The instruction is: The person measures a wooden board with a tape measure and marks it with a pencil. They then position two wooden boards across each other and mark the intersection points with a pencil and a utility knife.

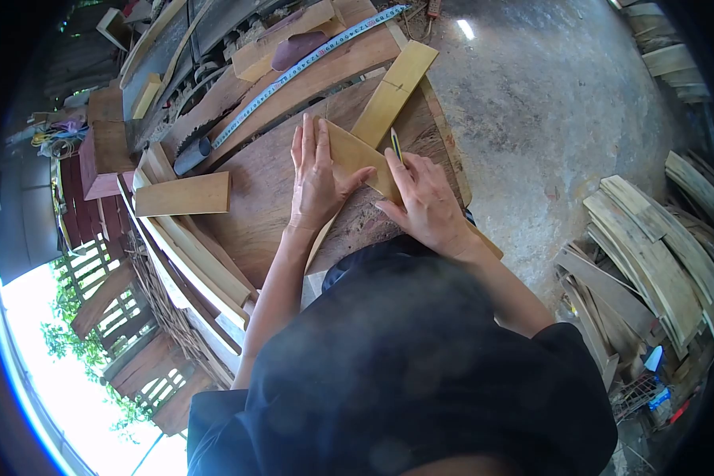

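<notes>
My left hand lies with straight fingers along the left edge of a short wooden board, its thumb spread over the near side. My right hand is closed on a striped pencil, which sticks up past the index finger. That hand rests at the board's right end. Beyond the short board, a yellowish wooden strip with dark pencil marks slants away to the upper right. Both pieces are on a broad wooden work surface. The pencil's lower part is hidden by my fingers.
An extended tape measure lies across the back, near a handsaw. A wooden block sits on long strips at left. Stacked curved boards stand on the concrete floor at right.
</notes>
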### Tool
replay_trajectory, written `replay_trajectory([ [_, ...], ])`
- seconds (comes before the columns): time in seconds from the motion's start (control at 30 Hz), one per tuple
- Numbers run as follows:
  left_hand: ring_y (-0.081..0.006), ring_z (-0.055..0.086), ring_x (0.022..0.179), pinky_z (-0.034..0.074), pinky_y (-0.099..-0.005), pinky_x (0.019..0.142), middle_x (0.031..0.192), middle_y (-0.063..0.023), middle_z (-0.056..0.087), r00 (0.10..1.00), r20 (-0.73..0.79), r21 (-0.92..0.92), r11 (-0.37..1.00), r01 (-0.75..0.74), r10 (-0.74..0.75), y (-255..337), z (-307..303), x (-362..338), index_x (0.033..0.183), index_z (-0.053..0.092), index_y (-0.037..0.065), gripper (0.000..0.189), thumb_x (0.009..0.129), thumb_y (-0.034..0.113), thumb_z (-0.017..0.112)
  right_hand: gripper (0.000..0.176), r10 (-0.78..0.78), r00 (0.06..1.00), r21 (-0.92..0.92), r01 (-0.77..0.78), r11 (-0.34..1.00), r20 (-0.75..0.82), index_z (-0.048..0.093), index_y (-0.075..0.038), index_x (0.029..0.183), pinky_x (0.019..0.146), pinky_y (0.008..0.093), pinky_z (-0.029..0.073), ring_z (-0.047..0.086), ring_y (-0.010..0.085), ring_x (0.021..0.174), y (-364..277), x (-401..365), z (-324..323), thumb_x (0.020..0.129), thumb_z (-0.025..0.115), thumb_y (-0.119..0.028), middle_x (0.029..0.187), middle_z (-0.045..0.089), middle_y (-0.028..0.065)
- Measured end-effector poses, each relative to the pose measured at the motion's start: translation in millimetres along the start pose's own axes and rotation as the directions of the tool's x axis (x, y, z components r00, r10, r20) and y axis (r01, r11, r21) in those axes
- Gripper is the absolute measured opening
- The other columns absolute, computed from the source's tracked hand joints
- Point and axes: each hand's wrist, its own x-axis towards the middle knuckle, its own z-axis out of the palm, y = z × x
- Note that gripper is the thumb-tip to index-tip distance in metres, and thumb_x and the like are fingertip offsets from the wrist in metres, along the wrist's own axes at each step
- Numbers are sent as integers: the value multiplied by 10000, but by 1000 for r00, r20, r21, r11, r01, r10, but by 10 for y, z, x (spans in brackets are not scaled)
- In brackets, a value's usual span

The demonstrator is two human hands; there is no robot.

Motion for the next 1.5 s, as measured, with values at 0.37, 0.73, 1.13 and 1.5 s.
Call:
replay_trajectory([
  [0.37,-526,260,1479,309,-537,1216,1620,-336,248,1000,-14,0,1000,8,-8,13,11,4,1529,340,-105,1129,747,511,872,311,211,957,550,-70,832,-199,660,10,1225,758,331,575,748,249,877,207,382,-345,970,713,-159,994,737,155],
  [0.73,-526,261,1479,330,-536,1203,1623,-324,253,999,-18,-13,999,39,-39,49,15,-9,1525,357,-103,1115,755,533,855,282,283,958,579,-209,788,-39,747,-21,1154,724,280,542,688,119,838,246,547,-119,1069,588,-238,983,745,79],
  [1.13,-526,264,1473,321,-547,1204,1612,-327,267,999,-15,-12,999,46,-46,35,34,-15,1519,360,-107,1105,762,533,848,201,107,993,478,-69,875,-52,719,17,1113,832,375,572,740,307,965,241,704,106,996,647,-130,1067,743,180],
  [1.5,-504,274,1486,308,-535,1215,1623,-322,268,998,-15,-23,998,65,-65,59,22,-9,1540,329,-103,1139,751,523,862,199,129,991,453,-127,882,26,731,20,1080,790,343,575,750,273,905,326,603,-71,987,642,-132,1025,754,169],
])
